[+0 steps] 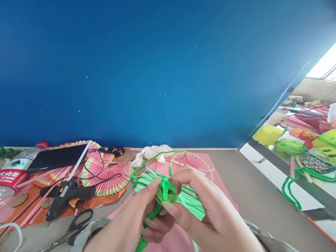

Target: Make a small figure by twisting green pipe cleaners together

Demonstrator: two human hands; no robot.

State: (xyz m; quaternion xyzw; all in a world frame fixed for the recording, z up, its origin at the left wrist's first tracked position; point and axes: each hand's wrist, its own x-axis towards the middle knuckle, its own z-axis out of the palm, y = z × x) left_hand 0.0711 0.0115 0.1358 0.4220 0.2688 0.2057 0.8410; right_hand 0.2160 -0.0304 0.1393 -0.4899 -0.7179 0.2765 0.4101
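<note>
A coiled green fuzzy piece (pixel 167 191) is held between both hands near the bottom middle. My left hand (pixel 146 216) wraps round its lower part, with a green fuzzy strand (pixel 140 250) hanging below the fingers. The thumb and index finger of my right hand (pixel 197 206) pinch the coil's right side. Behind and beneath the hands lies a bundle of light green stems (pixel 192 203) on pink paper (pixel 220 182). One thin green stem (pixel 155 155) curves out beyond the left hand.
To the left are scissors (pixel 56 242), a black glue gun (pixel 64 201), folded paper fans (pixel 109 178), a phone (pixel 58 157) and a plastic bottle (pixel 6 177). A blue panel (pixel 162 63) stands behind. Colourful craft pieces (pixel 331 149) lie at right, beyond the table edge.
</note>
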